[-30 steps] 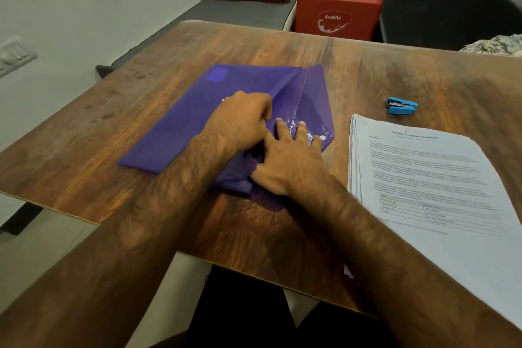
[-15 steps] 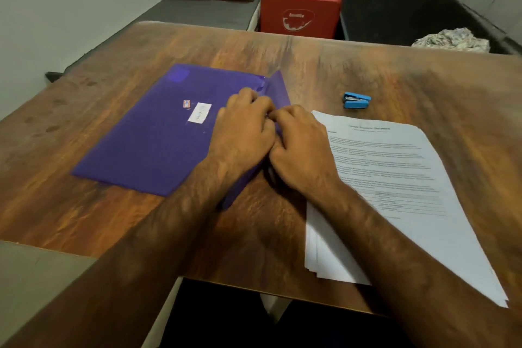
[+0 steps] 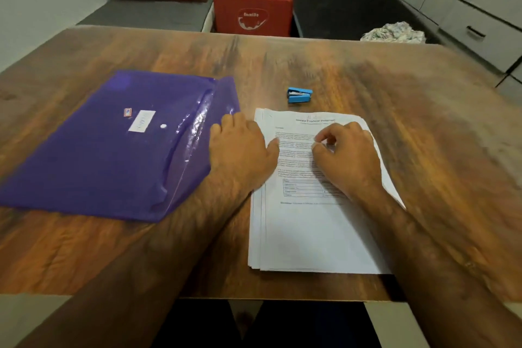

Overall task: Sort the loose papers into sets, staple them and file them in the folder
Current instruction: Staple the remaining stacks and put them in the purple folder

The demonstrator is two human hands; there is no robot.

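Purple folder (image 3: pixel 113 155) flat on the left of the wooden table (image 3: pixel 367 70), label side up. Stack of papers (image 3: pixel 316 229) just beside its right edge, printed side up, sheets slightly fanned along the left margin. Blue stapler (image 3: pixel 299 95) beyond the stack, apart from it. Left hand (image 3: pixel 243 147) released, fingers relaxed, laid at the folder's right edge, thumb touching the papers. Right hand (image 3: pixel 350 155) on the top sheet, fingers curled; cannot tell whether pinching paper or grasping nothing. Red case (image 3: pixel 252 13) behind the table.
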